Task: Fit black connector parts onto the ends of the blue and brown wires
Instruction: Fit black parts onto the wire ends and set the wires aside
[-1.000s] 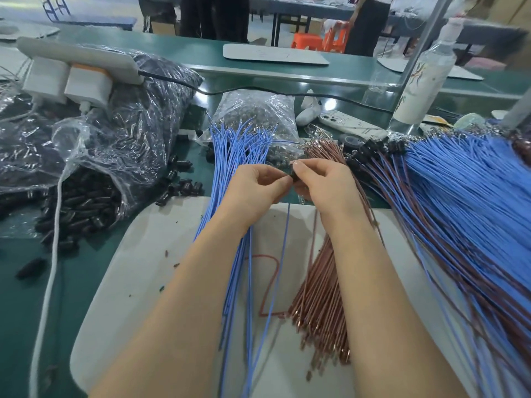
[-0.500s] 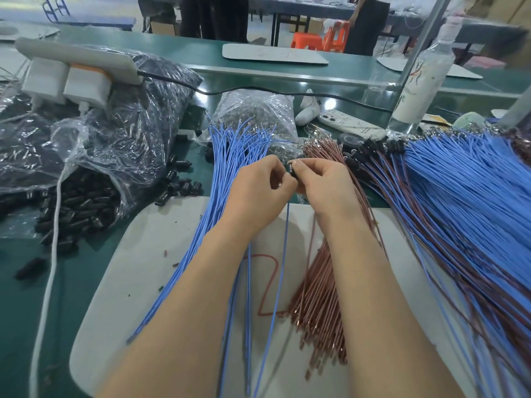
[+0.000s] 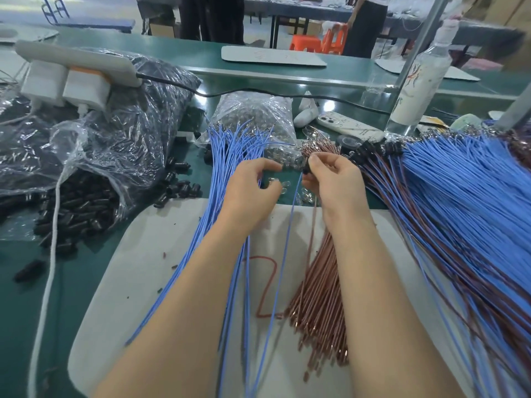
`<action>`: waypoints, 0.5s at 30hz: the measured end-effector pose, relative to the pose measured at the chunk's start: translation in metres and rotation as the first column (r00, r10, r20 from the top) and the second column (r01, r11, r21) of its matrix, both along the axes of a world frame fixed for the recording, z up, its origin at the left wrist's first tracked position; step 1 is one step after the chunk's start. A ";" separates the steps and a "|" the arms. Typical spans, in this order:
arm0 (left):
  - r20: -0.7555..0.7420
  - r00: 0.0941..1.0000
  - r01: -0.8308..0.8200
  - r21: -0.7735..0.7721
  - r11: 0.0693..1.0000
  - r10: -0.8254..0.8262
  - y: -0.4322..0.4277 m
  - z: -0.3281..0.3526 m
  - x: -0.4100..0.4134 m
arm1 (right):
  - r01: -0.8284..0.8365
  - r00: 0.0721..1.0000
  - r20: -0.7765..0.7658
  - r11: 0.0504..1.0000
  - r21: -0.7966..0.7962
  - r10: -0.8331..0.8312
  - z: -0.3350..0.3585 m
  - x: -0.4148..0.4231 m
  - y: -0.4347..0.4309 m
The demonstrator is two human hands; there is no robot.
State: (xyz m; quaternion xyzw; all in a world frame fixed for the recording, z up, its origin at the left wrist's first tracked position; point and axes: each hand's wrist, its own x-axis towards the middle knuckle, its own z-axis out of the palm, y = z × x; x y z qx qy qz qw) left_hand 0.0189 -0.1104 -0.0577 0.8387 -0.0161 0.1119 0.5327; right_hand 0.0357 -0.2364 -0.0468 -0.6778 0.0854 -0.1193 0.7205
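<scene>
One black connector (image 3: pixel 307 168), pinched at the curled fingertips of the right hand (image 3: pixel 334 185), just above the far edge of the white mat (image 3: pixel 138 268). Too small and blurred to give its own axis. Trailing from it, two wires: one blue wire (image 3: pixel 286 242) and one brown wire (image 3: pixel 313 225), long axes far-to-near, free ends toward the mat's near edge.

Unlike half a second ago, no longer joined at the connector: left hand (image 3: pixel 253 193) now off to the left, apart from the right, fingers curled with a gap at the thumb. Cannot tell whether anything is held.

Around these, three lots of wire: a loose blue bundle (image 3: pixel 227 168) under the left hand, a brown bundle (image 3: pixel 316 297) under the right forearm, and a mixed sheaf (image 3: pixel 459 219) fanned over the right side of the green desk (image 3: pixel 26 311), black connectors at its far ends. Two plastic bags: a dark parts bag (image 3: pixel 94 156) spilling black pieces toward the left edge, and a clear bag (image 3: pixel 253 116) past the mat's far edge.
</scene>
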 end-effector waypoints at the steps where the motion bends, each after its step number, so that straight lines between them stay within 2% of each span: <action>1: 0.006 1.000 0.019 -0.001 1.000 -0.019 -0.001 -0.001 0.001 | -0.014 1.000 0.019 0.999 -0.029 0.015 0.000 -0.001 0.002; 4: 0.035 0.994 0.109 -0.127 0.986 -0.106 -0.001 0.003 0.000 | -0.037 0.997 0.060 0.985 -0.170 0.048 0.001 -0.004 0.005; 6: 0.044 0.989 0.145 -0.182 0.973 -0.139 -0.002 0.004 -0.001 | -0.072 0.995 0.056 0.978 -0.195 0.085 0.002 -0.006 0.006; 8: 0.026 0.996 0.085 -0.237 0.968 -0.081 0.000 0.004 0.000 | -0.116 0.991 0.044 0.984 -0.134 0.123 0.003 -0.007 0.008; 10: -0.071 0.997 -0.010 -0.379 0.925 -0.018 0.004 0.004 0.003 | -0.165 0.986 0.011 0.981 -0.106 0.167 0.004 -0.008 0.009; 12: -0.151 0.989 -0.073 -0.515 0.854 -0.006 0.008 0.005 0.005 | -0.291 0.956 -0.081 0.947 -0.135 0.282 0.004 -0.011 0.011; 15: -0.155 0.988 -0.075 -0.598 0.798 -0.023 0.009 0.006 0.005 | -0.518 0.843 -0.227 0.850 -0.094 0.488 0.005 -0.018 0.020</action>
